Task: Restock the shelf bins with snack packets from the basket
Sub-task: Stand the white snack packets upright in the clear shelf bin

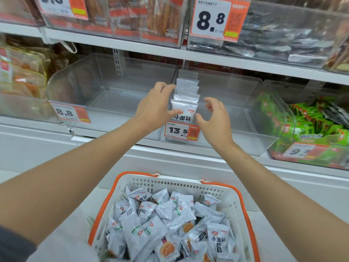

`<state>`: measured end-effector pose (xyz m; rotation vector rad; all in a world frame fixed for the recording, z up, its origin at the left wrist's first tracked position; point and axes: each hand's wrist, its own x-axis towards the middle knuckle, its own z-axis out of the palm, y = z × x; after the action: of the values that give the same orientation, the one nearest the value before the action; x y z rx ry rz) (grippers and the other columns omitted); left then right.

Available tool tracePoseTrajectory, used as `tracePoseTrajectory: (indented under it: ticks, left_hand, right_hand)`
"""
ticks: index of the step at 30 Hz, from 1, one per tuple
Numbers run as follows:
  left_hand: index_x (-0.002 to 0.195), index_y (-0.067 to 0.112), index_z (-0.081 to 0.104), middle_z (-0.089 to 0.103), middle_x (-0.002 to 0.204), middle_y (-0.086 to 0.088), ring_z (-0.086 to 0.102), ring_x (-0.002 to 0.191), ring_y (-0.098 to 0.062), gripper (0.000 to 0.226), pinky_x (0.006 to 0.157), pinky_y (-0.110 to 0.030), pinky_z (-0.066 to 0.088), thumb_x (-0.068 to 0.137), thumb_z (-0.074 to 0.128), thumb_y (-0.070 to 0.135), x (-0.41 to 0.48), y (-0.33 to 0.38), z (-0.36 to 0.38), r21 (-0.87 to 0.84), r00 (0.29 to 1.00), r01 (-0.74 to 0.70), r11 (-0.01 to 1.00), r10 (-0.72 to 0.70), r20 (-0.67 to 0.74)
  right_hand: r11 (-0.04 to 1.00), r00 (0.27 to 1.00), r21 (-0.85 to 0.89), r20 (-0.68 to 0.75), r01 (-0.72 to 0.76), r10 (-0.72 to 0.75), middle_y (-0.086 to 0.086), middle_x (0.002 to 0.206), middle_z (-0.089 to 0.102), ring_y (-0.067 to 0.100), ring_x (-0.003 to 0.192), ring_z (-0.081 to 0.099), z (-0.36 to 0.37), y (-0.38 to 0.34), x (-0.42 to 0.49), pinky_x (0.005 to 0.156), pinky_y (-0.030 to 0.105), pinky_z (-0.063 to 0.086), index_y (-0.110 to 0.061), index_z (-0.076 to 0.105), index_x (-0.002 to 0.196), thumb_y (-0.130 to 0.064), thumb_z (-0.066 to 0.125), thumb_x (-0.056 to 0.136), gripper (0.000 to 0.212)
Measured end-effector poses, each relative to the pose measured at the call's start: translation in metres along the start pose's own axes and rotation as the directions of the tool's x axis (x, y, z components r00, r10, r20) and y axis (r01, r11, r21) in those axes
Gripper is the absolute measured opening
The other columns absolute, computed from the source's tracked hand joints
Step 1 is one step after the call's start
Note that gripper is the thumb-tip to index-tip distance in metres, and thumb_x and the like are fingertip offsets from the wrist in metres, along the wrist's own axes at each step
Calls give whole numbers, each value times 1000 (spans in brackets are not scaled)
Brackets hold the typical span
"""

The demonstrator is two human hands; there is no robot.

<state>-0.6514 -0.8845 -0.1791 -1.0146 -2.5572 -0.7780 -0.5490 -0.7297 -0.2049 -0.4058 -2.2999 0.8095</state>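
A row of white snack packets [187, 95] stands upright along the left wall of a clear shelf bin [249, 110]. My left hand [153, 104] holds the row from its left side, fingers along the packets and thumb on the front packet. My right hand [215, 118] hovers just right of the row, its fingers loosely curled and holding nothing. Below, on the white ledge, a white basket with orange handles [170, 183] holds several more of the same white packets [170, 224].
A price tag reading 13.5 [181, 131] hangs on the bin's front. To the left sits another clear bin [90, 87] with an 8.8 tag. Green packets [309, 121] fill the bin on the right. A shelf of stocked bins [143, 17] runs overhead.
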Motion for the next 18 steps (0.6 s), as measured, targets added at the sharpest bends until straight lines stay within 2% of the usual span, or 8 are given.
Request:
tracePoseTrajectory:
  ticks: [2, 5, 7, 10, 12, 14, 16, 18]
  left_hand:
    - [133, 22, 43, 45, 131, 1, 51, 112, -16, 61, 80, -30, 45, 84, 71, 42, -18, 6, 2, -60, 996, 46, 997, -51, -79]
    - [110, 20, 47, 50, 110, 2, 54, 96, -18, 34, 73, -32, 43, 86, 68, 32, -57, 19, 13, -189, 973, 176, 966, -200, -115]
    - [100, 20, 46, 52, 100, 3, 55, 86, -19, 25, 70, -34, 42, 87, 65, 30, -86, 23, 28, -242, 957, 285, 927, -291, 11]
    - [97, 20, 51, 61, 92, 1, 60, 82, -20, 19, 74, -36, 50, 88, 64, 32, -126, 17, 55, -182, 878, 397, 900, -313, 363]
    - [95, 20, 57, 63, 96, -1, 61, 83, -18, 15, 76, -33, 51, 89, 64, 32, -145, 5, 72, -109, 769, 417, 902, -286, 571]
    - [95, 19, 61, 63, 104, -3, 61, 85, -17, 14, 75, -30, 50, 89, 64, 31, -155, -5, 84, -27, 681, 384, 923, -263, 683]
    - [97, 19, 63, 60, 114, -4, 61, 87, -17, 15, 80, -30, 50, 87, 64, 30, -158, -10, 92, 38, 644, 311, 950, -240, 726]
    - [96, 19, 66, 59, 116, -3, 63, 92, -18, 13, 85, -31, 50, 87, 63, 28, -158, -13, 98, 71, 620, 274, 959, -232, 749]
  right_hand:
    - [989, 987, -22, -70, 144, -145, -6, 103, 53, 7, 92, 48, -2, 0, -19, 82, 18, 38, -13, 59, 114, -9, 64, 84, 31]
    - [979, 979, -5, -3, 206, -206, -9, 89, 54, 3, 74, 44, 0, 6, -53, 69, 14, 35, -14, 64, 100, -3, 61, 79, 24]
    - [991, 984, 0, 112, 137, -136, -8, 84, 58, 7, 69, 48, 3, 17, -78, 68, 17, 40, -16, 66, 94, -3, 60, 79, 21]
    - [996, 928, -64, 364, -54, 74, -6, 78, 61, 13, 70, 55, 11, 48, -115, 68, 26, 45, -18, 68, 90, -5, 59, 82, 18]
    - [971, 809, -176, 540, -163, 234, -2, 85, 67, 15, 77, 60, 23, 79, -137, 72, 27, 48, -16, 71, 94, -4, 57, 84, 21]
    - [922, 660, -335, 651, -194, 375, 4, 103, 70, 19, 93, 63, 40, 112, -155, 83, 28, 49, -12, 72, 100, -5, 55, 86, 23]
    - [866, 528, -456, 694, -204, 490, 8, 121, 65, 23, 110, 59, 52, 133, -170, 94, 31, 48, -9, 68, 113, -7, 55, 88, 28]
    - [829, 370, -517, 743, -212, 558, 11, 139, 53, 27, 122, 52, 65, 146, -185, 100, 34, 45, -7, 50, 137, -15, 60, 90, 48]
